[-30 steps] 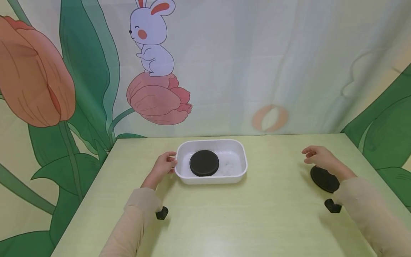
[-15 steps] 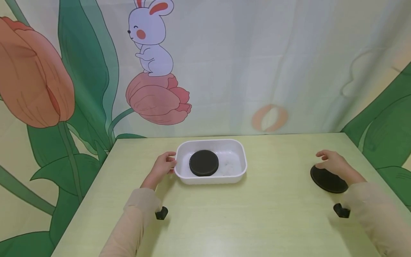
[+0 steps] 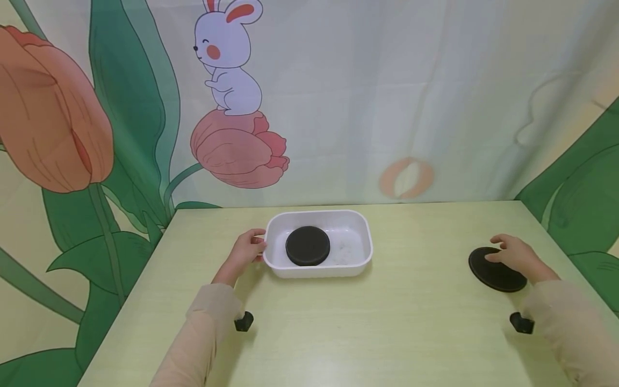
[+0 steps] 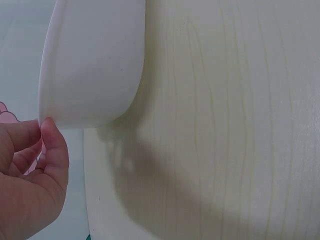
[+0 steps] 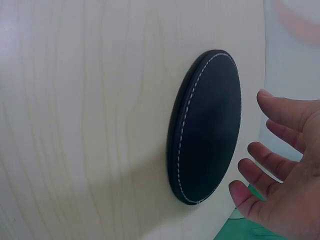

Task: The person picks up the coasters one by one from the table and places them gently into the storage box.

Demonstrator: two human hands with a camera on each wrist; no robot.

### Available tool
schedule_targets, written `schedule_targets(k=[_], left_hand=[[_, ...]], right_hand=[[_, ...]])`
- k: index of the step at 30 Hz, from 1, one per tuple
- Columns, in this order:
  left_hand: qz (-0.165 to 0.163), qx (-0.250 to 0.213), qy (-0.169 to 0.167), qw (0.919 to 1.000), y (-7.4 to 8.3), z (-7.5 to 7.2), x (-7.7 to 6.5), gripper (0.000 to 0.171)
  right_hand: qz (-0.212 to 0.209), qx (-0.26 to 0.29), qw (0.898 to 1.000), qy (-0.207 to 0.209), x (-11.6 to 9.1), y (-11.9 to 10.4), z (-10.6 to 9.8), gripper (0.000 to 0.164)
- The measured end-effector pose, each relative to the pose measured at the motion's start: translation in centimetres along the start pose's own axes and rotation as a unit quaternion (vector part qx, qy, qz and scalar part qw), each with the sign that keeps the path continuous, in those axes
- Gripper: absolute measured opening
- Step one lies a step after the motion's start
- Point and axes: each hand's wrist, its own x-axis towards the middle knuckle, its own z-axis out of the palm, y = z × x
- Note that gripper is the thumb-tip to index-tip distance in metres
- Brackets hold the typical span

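My left hand (image 3: 245,248) pinches the left end of a white plastic tray (image 3: 319,272); in the left wrist view, thumb and fingers (image 4: 55,145) are on its rim. Inside the tray, toward its left side, lies a round black coaster (image 3: 308,245). Over at the right, another black coaster (image 3: 495,270) lies on the table; the right wrist view shows pale stitching round its edge. Above this one hovers my right hand (image 3: 518,257), its fingers (image 5: 257,175) spread and loosely bent with nothing between them. In the head view the hand covers part of the coaster's upper right side.
The pale wood-grain table (image 3: 387,328) reaches back to a curtain (image 3: 348,107) printed with tulips and a rabbit. A black wrist mount (image 3: 244,321) hangs under the left sleeve, and a second black mount (image 3: 522,323) hangs under the right one.
My right hand has moved right and back toward me, uncovering more of the coaster on the table. The left hand, the tray and the coaster in it stay in place.
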Motion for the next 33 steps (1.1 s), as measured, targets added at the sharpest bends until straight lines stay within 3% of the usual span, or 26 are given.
schedule_targets(k=[13, 20, 33], left_hand=[[-0.003, 0.003, 0.003, 1.0000, -0.2, 0.0, 0.2, 0.038], [-0.002, 0.004, 0.003, 1.0000, 0.0, 0.0, 0.1, 0.038], [-0.017, 0.004, 0.002, 0.9999, 0.5, 0.0, -0.2, 0.038]], right_hand=[[-0.014, -0.003, 1.000, -0.003, -0.4, 2.6, -0.1, 0.061], [-0.033, 0.050, 0.998, 0.012, -0.1, 4.9, -0.3, 0.068], [0.006, 0.047, 0.999, -0.005, -0.6, 3.7, -0.2, 0.063]])
